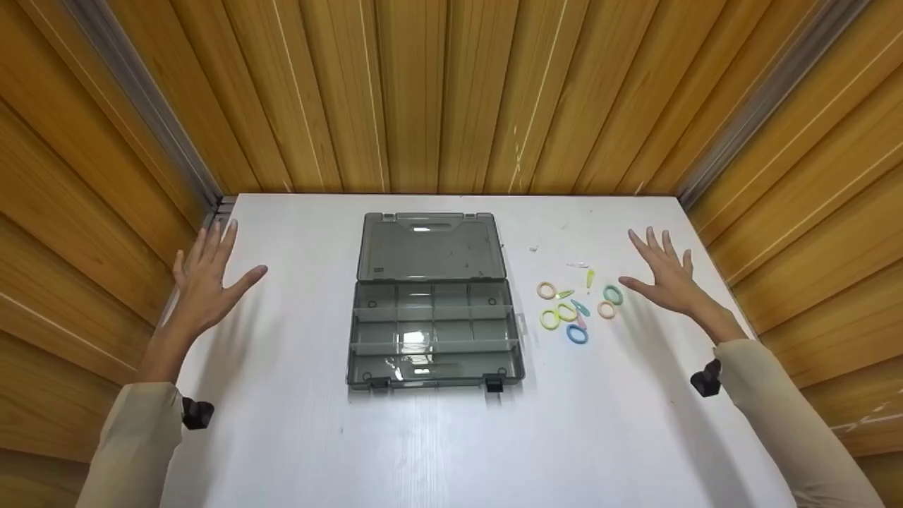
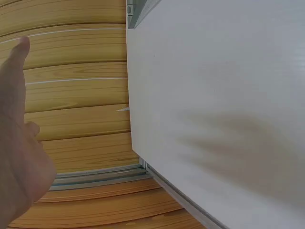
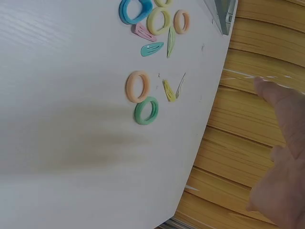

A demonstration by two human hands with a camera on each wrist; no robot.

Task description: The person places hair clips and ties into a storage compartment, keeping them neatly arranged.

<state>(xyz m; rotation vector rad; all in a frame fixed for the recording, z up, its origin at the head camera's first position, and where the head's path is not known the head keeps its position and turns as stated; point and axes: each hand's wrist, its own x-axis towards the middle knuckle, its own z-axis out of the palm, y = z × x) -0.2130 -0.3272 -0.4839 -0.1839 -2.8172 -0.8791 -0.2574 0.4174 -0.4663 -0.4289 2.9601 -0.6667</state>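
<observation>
My left hand (image 1: 206, 282) is raised over the table's left side, fingers spread, holding nothing. On the right, my right hand (image 1: 665, 276) is held up the same way, nearest to a green hair tie (image 1: 613, 295). Between them lies a grey transparent plastic organizer box (image 1: 436, 346), its lid (image 1: 432, 247) folded back and its divided compartments bare. Several hair ties, including a blue one (image 3: 135, 10) and a peach one (image 3: 137, 87), lie scattered right of the box. Among them are snap hair clips: a teal clip (image 3: 152, 49), a pink clip (image 3: 145, 33) and a yellow clip (image 3: 168, 90).
The white table (image 1: 282, 437) carries the box and the hair accessories. Wood-look panel walls (image 1: 451, 92) stand behind it and along both sides. Two dark latches (image 1: 494, 383) stick out from the box's front edge. Each wrist wears a small black camera (image 1: 197, 413).
</observation>
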